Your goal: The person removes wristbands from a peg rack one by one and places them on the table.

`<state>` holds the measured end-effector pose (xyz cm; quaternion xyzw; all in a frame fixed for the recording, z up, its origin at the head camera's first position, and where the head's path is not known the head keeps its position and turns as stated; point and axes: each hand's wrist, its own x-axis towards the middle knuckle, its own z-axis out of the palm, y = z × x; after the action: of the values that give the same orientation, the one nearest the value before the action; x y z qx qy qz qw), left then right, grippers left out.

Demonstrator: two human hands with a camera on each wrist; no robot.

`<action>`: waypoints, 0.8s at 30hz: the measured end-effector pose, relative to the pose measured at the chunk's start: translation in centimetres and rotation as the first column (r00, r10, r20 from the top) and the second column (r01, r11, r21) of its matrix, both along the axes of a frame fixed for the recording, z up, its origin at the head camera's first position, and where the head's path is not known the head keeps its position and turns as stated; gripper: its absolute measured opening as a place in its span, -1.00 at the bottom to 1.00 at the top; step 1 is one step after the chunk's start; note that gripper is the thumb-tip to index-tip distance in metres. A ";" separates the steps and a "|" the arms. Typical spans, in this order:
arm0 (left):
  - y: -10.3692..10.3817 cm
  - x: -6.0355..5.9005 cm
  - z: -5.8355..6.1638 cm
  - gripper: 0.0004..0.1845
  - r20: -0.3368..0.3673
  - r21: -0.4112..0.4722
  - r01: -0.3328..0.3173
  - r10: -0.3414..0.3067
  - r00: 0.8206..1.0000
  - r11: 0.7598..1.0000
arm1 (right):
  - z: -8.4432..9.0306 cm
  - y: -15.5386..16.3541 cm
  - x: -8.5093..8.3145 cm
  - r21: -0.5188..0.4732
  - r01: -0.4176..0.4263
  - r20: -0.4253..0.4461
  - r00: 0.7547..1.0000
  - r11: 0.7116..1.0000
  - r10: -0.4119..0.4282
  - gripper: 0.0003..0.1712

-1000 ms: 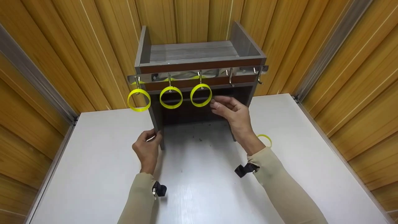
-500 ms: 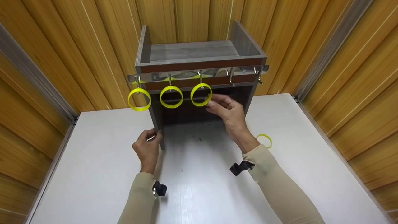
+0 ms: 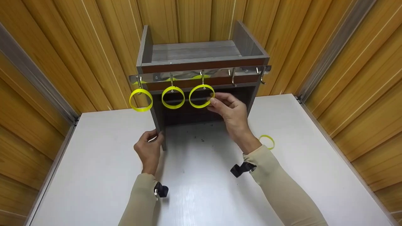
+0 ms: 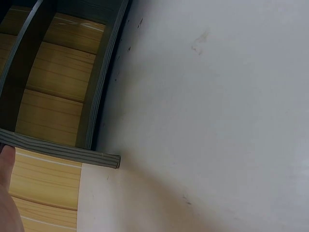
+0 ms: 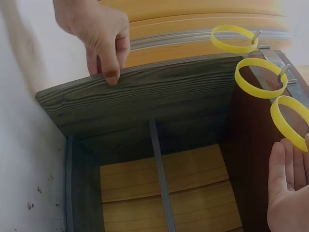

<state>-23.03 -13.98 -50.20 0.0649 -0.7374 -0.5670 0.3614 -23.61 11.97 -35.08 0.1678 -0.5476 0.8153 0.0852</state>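
Observation:
My right hand (image 3: 234,114) pinches the right edge of a yellow ring (image 3: 201,107) that hangs on the third hook from the left of a shiny metal hook rail (image 3: 246,71). The thumb lies in front of the ring, other fingers behind it. Two more yellow rings hang to its left, the middle ring (image 3: 173,107) and the outer ring (image 3: 141,110). Low on the grey wooden shelf unit, my left hand (image 3: 149,150) grips the side panel (image 5: 169,92); the right wrist view shows its thumb on the panel's inner face. Only part of that hand enters the left wrist view.
Another yellow ring (image 3: 274,142) lies on the white table (image 3: 314,175), right of my right wrist. Two bare hooks, including the far-right hook (image 3: 262,77), jut from the rail. Wood-patterned walls (image 3: 194,18) stand behind and at both sides.
My right hand has moved slightly left and taken hold of the third ring, which has turned to face the head camera more fully. My left hand stays where it was.

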 end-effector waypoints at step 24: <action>0.1 0.0 -0.2 -0.88 -0.018 0.024 -0.003 0.004 1.000 1.000 | 1.1 0.9 1.5 0.007 -0.007 -0.030 1.000 1.000 0.007 -0.66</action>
<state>-23.03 -13.91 -50.39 0.0654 -0.7272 -0.5755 0.3683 -22.07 12.86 -34.03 0.1825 -0.5486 0.8110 0.0900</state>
